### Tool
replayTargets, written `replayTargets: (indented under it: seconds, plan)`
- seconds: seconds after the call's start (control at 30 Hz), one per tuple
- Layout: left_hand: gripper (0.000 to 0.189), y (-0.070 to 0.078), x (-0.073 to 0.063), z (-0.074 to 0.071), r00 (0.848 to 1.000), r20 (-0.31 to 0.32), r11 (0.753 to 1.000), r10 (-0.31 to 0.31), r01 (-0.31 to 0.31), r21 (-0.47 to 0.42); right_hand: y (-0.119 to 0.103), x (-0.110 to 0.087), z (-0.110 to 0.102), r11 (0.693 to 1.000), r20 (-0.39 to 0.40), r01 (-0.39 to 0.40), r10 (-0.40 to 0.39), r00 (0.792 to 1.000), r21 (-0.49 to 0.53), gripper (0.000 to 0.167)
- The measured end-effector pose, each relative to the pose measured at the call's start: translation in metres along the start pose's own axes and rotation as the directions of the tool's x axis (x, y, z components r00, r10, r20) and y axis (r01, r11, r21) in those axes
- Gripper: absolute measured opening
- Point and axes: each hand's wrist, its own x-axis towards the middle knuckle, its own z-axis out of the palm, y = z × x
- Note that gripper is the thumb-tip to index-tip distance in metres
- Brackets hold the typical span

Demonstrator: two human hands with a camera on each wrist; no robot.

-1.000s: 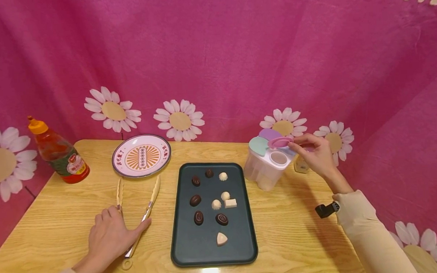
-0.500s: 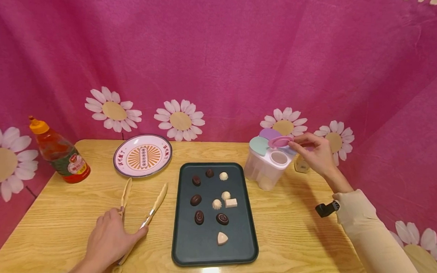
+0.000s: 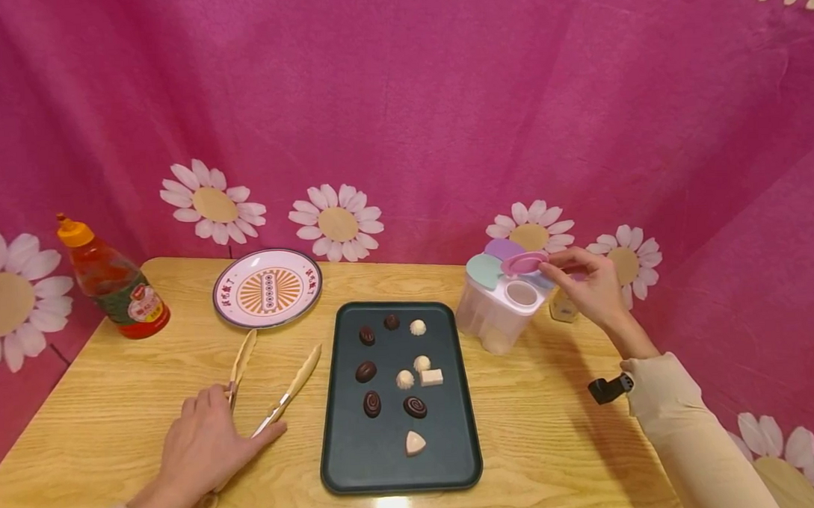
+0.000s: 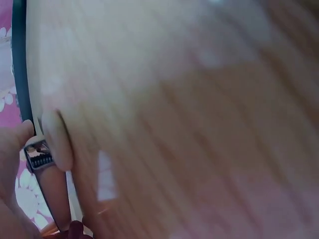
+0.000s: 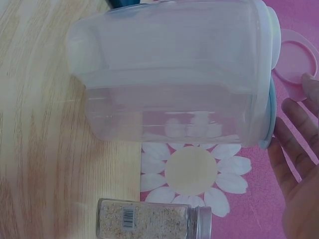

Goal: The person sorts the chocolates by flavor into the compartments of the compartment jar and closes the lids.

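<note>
Gripping, left hand (image 3: pixel 201 444): tongs (image 3: pixel 288 397), one pair, arms spread wide, between thumb and fingers, left of the tray
Right hand (image 3: pixel 590 289): pinching a pink lid (image 3: pixel 523 263) by its edge, tilted up
Container (image 3: pixel 493 314): one, translucent, just right of the tray; contents too cloudy to tell
Round opening (image 3: pixel 520 293): one, uncovered, just in front of the pink lid
Other lids: three on the container's top, teal lid (image 3: pixel 484 271), purple lid (image 3: pixel 503 248), blue lid (image 5: pixel 272 112)
Tray (image 3: pixel 401 475): one, dark green, bearing ten chocolates
Dark chocolates (image 3: pixel 366 371): five, mostly toward the left
White chocolates (image 3: pixel 418 327): five; three ridged rounds, one rectangular, one triangular
Plate (image 3: pixel 293 262): one, patterned, beyond the tongs
Bottle (image 3: pixel 115 283): one, orange-capped, red inside, far left
Jar (image 5: pixel 144 220): one, pale and granular inside, near the container's right side
</note>
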Motion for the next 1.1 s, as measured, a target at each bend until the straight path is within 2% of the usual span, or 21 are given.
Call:
replayTargets:
  seconds: [0.1,0.23,0.4,0.53,0.73,0.83,0.93,1.1]
  plan:
    - [0.114,0.001,0.000,0.001,1.000,0.014,1.000,-0.028,0.028,-0.002,-0.001,0.000,0.000,1.000,0.001,-0.003,0.003,1.000,-0.008,0.014]
    - [0.104,0.003,0.000,-0.001,0.998,0.025,0.998,-0.054,0.054,-0.024,-0.001,0.000,0.001,1.000,0.002,0.012,-0.012,1.000,-0.009,0.014]
    - [0.091,0.007,-0.002,-0.007,0.999,-0.003,0.999,-0.048,0.048,-0.019,0.000,0.000,0.002,0.999,-0.009,0.031,-0.031,0.999,-0.018,0.014]
    - [0.090,0.010,-0.004,-0.016,0.999,-0.037,1.000,-0.006,0.007,0.024,-0.005,-0.001,0.003,0.999,-0.015,0.028,-0.029,0.999,-0.029,0.013]
    - [0.095,0.013,-0.008,-0.029,0.991,-0.112,0.997,0.078,-0.075,0.035,-0.029,-0.003,0.002,0.999,-0.010,0.034,-0.034,0.999,-0.001,0.011]
    - [0.094,0.018,-0.007,-0.035,0.981,-0.154,0.992,0.122,-0.118,0.039,-0.034,-0.003,0.002,0.999,-0.008,0.039,-0.039,0.999,0.011,0.012]
    - [0.091,0.024,-0.004,-0.042,0.972,-0.167,0.986,0.164,-0.156,0.058,-0.035,-0.003,0.002,0.999,-0.010,0.039,-0.039,0.999,0.012,0.012]
    - [0.083,0.035,0.001,-0.053,0.946,-0.194,0.965,0.259,-0.245,0.096,-0.035,-0.004,0.001,0.999,-0.013,0.035,-0.035,0.999,0.013,0.011]
